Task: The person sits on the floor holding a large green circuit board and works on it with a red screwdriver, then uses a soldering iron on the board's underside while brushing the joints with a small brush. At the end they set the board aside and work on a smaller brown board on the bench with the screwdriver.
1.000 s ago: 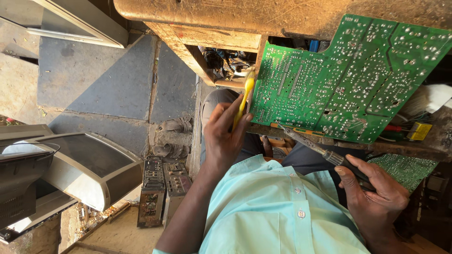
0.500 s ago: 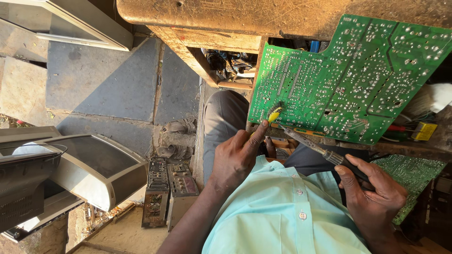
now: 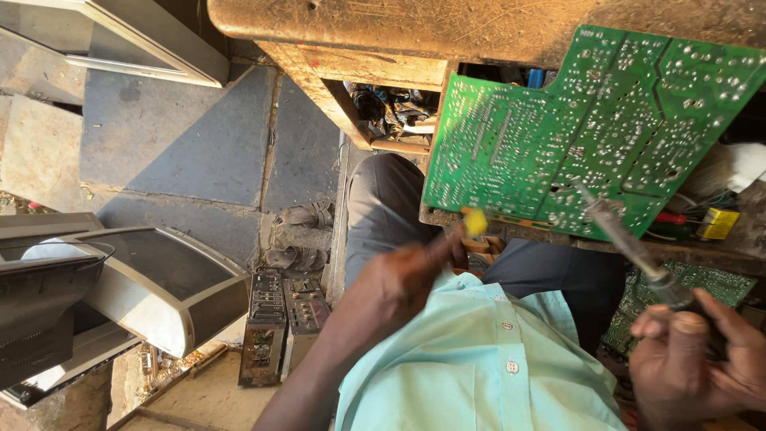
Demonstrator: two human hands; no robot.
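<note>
Since half a second ago your left hand (image 3: 399, 283) drops below the green circuit board (image 3: 582, 136), fingers pinched on a small yellow-tipped tool (image 3: 475, 223), blurred. Your right hand (image 3: 694, 359) is clamped around the soldering iron (image 3: 630, 239), tip touching the board's lower edge. Board leans on the wooden bench (image 3: 479, 24): light, stiff, fragile; hold it by bare edges.

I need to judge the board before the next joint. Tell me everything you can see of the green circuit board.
The circuit board is large, green and irregular in outline, with stepped edges. Its solder side faces the camera, dotted with silvery joints and pale traces. It stands tilted, its lower edge on the wooden bench. The soldering iron in the right hand meets its lower part. The left hand is just below, apart from it.
</note>
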